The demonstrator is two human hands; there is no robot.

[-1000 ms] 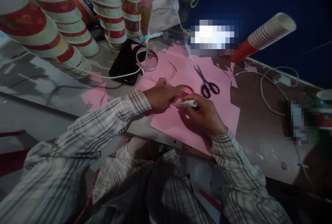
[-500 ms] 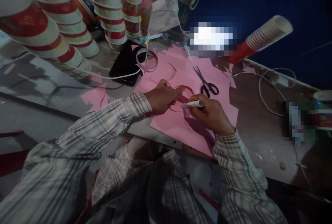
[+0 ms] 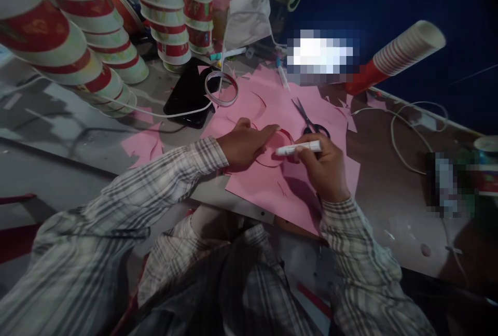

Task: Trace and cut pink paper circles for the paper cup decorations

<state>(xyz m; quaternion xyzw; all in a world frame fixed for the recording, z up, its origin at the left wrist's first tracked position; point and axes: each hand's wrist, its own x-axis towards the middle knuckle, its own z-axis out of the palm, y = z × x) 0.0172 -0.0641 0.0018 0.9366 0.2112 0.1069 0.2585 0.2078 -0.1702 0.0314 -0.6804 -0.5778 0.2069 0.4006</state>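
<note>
My left hand (image 3: 247,145) lies on a round pink paper piece (image 3: 275,141) with its fingers stretched out, pressing it against larger pink paper sheets (image 3: 259,183). My right hand (image 3: 326,167) grips a white marker (image 3: 299,148), its tip pointing left over the round piece; whether it touches the paper I cannot tell. Black-handled scissors (image 3: 305,114) lie on the pink sheets just beyond my right hand, which partly hides their handles. Farther back on the paper is a marker with a blue end (image 3: 282,74).
Tall stacks of red-and-white paper cups (image 3: 165,25) stand at the left. A black phone (image 3: 190,92) and a tape roll (image 3: 221,88) lie left of the paper. Another cup stack (image 3: 402,56) leans at the right, near a white cable (image 3: 392,128). Pink scraps (image 3: 143,144) lie at left.
My right hand has shifted slightly right and turned, so the marker now lies flatter and more of its barrel shows. It covers part of the scissor handles. My left hand stays in place.
</note>
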